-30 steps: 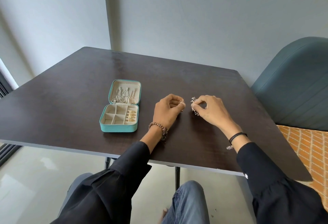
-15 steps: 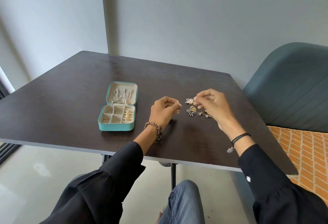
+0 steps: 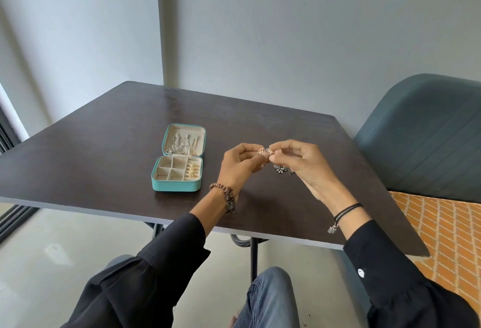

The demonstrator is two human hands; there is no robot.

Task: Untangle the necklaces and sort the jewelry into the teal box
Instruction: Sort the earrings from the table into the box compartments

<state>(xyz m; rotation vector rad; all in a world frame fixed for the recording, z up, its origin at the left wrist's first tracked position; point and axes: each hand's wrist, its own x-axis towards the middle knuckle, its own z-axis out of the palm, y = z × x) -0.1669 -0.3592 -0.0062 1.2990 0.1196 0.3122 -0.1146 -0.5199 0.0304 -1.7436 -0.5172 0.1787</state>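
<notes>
**A:** Teal box (image 3: 177, 186), open on the table (image 3: 104, 150). How full is it?

**B:** Partly. Chains (image 3: 182, 144) hang in its lid and gold pieces (image 3: 193, 170) fill the slots on its right side. The other compartments look bare.

**A:** And the hands?

**B:** Both are just right of the box, raised off the table. The left hand (image 3: 238, 163) and right hand (image 3: 304, 161) each pinch one end of a small rose-gold cluster (image 3: 269, 151) between thumb and fingertips.

**A:** One item or two?

**B:** Too small to tell; possibly two earrings caught together.

**A:** What's left?

**B:** I'd judge the cluster needs parting and boxing. After that comes the dark little heap (image 3: 282, 170) on the table, further right of the box, under the right hand. So well begun, not finished.

**A:** The room?

**B:** A smooth, dark wood-look tabletop. Grey walls (image 3: 286, 41) meet in a corner beyond the box. A blue-grey chair (image 3: 426, 140) stands far to the box's right, with orange patterned fabric (image 3: 447, 228) on its seat.
</notes>
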